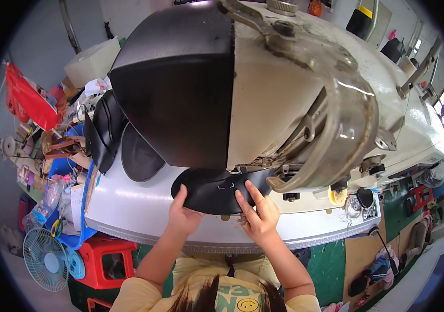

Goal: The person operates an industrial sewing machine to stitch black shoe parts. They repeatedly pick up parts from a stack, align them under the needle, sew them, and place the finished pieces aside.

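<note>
A black insole-shaped piece (206, 195) lies under the head of a sewing machine (279, 104), with small pale corner marks on its top. My left hand (184, 212) grips its left end, thumb on top and the other fingers underneath, mostly hidden. My right hand (261, 213) rests on the right part of the piece, two fingers stretched out and apart on its surface. The machine head hides the far right end of the piece, and I cannot make out the needle.
The white table (128, 203) has a ruler strip (206, 248) along its near edge. More black pieces (140, 153) lie at the left. Beyond them stands a cluttered blue bin (84, 234). A red stool (106, 260) and a fan (48, 260) are at the lower left.
</note>
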`<act>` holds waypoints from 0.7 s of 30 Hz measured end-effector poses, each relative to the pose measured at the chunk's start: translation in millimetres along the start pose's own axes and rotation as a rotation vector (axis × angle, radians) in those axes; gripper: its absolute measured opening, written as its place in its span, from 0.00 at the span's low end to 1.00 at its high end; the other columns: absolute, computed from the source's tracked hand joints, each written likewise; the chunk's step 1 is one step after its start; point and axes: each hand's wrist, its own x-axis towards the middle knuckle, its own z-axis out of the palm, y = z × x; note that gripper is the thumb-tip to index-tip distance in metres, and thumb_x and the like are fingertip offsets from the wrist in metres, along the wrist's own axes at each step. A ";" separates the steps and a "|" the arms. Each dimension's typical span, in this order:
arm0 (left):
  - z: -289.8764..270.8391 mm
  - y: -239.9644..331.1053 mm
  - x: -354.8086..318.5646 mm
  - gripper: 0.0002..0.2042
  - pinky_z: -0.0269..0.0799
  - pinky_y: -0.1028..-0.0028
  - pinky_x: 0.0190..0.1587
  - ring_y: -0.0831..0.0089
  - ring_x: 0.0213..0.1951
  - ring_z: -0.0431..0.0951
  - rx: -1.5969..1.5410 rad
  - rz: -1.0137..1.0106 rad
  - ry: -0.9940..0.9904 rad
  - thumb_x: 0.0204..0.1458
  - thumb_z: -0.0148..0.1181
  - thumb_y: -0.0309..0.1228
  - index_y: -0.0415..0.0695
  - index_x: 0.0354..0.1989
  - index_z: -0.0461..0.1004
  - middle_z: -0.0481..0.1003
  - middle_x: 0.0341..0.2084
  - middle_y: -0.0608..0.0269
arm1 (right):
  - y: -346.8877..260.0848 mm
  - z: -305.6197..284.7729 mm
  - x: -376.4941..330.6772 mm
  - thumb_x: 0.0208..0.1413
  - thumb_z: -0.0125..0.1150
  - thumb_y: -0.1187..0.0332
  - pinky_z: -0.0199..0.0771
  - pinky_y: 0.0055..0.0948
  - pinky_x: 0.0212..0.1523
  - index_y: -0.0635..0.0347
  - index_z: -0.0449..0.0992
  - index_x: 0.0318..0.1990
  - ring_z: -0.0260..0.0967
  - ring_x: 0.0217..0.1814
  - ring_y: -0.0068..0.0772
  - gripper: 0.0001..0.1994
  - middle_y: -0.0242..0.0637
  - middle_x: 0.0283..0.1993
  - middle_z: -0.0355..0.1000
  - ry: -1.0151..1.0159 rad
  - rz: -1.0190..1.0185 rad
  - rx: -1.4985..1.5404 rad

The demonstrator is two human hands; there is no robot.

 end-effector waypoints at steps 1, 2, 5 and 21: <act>6.4 5.6 3.8 0.18 0.66 0.62 0.55 0.61 0.53 0.70 -0.149 -0.023 0.053 0.58 0.45 0.34 0.42 0.55 0.63 0.69 0.51 0.53 | 0.1 -0.5 2.2 0.25 0.59 0.77 0.60 0.22 0.20 0.56 0.79 0.44 0.57 0.20 0.25 0.27 0.43 0.54 0.70 0.016 0.001 0.007; -11.4 12.3 13.2 0.20 0.64 0.63 0.56 0.60 0.52 0.70 -0.145 -0.015 0.027 0.59 0.45 0.38 0.37 0.56 0.63 0.69 0.51 0.51 | 0.4 -2.2 4.9 0.25 0.58 0.77 0.58 0.22 0.19 0.56 0.79 0.43 0.54 0.19 0.24 0.27 0.41 0.53 0.71 0.030 0.004 0.012; -51.3 29.0 24.5 0.21 0.65 0.63 0.56 0.61 0.52 0.71 0.119 -0.114 0.071 0.59 0.46 0.37 0.34 0.54 0.63 0.70 0.51 0.50 | 2.2 -9.4 7.5 0.26 0.57 0.76 0.60 0.21 0.20 0.56 0.79 0.44 0.55 0.19 0.24 0.28 0.39 0.54 0.70 0.003 -0.003 0.005; -60.3 5.2 -21.8 0.11 0.72 0.67 0.49 0.68 0.44 0.76 0.225 0.074 -0.020 0.53 0.55 0.25 0.37 0.44 0.72 0.76 0.42 0.57 | 4.2 -34.3 25.0 0.23 0.57 0.80 0.71 0.27 0.31 0.52 0.76 0.48 0.68 0.36 0.34 0.33 0.30 0.58 0.67 -0.228 0.070 0.063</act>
